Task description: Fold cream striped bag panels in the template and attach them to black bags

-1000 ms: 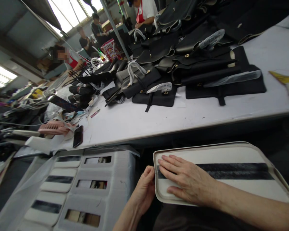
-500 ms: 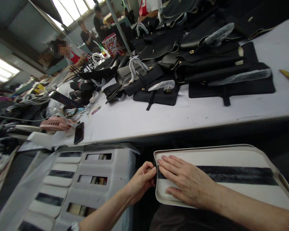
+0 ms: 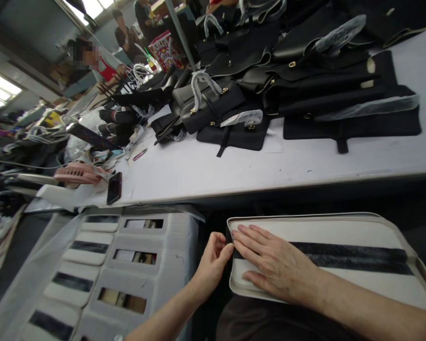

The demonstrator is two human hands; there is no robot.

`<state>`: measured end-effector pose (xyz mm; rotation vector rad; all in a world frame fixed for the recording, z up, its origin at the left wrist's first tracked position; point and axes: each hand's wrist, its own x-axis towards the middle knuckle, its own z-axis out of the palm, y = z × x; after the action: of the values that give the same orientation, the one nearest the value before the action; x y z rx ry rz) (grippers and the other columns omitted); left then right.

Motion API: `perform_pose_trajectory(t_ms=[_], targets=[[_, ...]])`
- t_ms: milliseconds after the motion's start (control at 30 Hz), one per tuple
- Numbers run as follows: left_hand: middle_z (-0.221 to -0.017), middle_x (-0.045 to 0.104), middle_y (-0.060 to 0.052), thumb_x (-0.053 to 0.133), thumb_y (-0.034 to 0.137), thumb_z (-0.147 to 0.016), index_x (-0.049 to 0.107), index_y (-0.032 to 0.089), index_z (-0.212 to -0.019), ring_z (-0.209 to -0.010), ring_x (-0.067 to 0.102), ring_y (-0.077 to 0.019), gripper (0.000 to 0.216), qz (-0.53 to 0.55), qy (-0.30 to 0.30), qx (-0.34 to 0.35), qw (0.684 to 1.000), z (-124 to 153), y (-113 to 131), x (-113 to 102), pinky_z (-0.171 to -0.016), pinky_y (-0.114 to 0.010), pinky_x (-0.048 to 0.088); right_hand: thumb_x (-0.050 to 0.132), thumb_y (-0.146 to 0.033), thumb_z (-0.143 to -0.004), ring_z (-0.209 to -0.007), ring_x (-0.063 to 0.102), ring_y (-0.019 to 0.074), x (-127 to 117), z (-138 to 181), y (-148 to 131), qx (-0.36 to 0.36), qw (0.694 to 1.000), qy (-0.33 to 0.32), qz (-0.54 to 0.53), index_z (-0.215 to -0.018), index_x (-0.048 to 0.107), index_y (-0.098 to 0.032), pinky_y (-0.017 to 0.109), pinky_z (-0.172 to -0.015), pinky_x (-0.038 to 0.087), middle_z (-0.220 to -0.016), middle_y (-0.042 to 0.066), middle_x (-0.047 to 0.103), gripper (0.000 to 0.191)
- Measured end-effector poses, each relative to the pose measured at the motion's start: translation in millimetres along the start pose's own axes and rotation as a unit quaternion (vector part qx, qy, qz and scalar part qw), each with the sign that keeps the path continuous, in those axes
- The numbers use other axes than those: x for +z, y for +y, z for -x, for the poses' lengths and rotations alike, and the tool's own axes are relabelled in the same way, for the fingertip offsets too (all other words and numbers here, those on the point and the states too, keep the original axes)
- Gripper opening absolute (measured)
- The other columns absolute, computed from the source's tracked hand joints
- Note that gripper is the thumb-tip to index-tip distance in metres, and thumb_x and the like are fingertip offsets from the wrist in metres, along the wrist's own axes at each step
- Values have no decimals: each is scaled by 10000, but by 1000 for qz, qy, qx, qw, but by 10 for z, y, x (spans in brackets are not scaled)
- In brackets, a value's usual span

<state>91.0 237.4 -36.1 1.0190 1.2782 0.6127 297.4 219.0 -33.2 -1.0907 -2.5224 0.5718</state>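
A white rounded panel [image 3: 341, 232] with a black furry stripe lies flat below the table edge, on my lap. My right hand [image 3: 273, 263] rests flat on its left end, fingers spread over the stripe. My left hand [image 3: 213, 260] pinches the panel's left edge where the black stripe ends, thumb and fingers closed on it.
A white table [image 3: 213, 170] holds several black leather bag pieces [image 3: 305, 94], a black phone [image 3: 114, 187] and a pink comb [image 3: 76, 173]. A rack of similar striped panels [image 3: 92, 246] stands at lower left. People work at the far end of the table.
My left hand has closed on the panel's left edge and shifted up slightly. The right hand stays flat on the panel. The view has tilted a little downward.
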Motion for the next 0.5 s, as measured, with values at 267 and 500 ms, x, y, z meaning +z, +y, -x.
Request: perform_pose_trajectory(t_ms=[267, 500], targets=[[-785, 470, 41, 661, 437, -841, 483, 232, -1005, -757, 477, -127, 317, 33, 62, 68, 995, 17, -188, 93, -743, -244, 414, 587, -376, -890, -1416, 319, 265, -67, -2, -48, 8, 1000, 7, 8, -1449, 405, -128, 430, -1197, 270, -1524, 110, 378, 638], [-1278, 585, -97, 612, 546, -816, 484, 277, -1329, -1171, 571, -285, 593, 40, 111, 166, 979, -243, -358, 126, -974, -408, 478, 517, -243, -931, -1252, 541, 216, -4, -27, 121, -53, 995, 54, 59, -1466, 408, -256, 336, -1004, 508, -1375, 30, 572, 546]])
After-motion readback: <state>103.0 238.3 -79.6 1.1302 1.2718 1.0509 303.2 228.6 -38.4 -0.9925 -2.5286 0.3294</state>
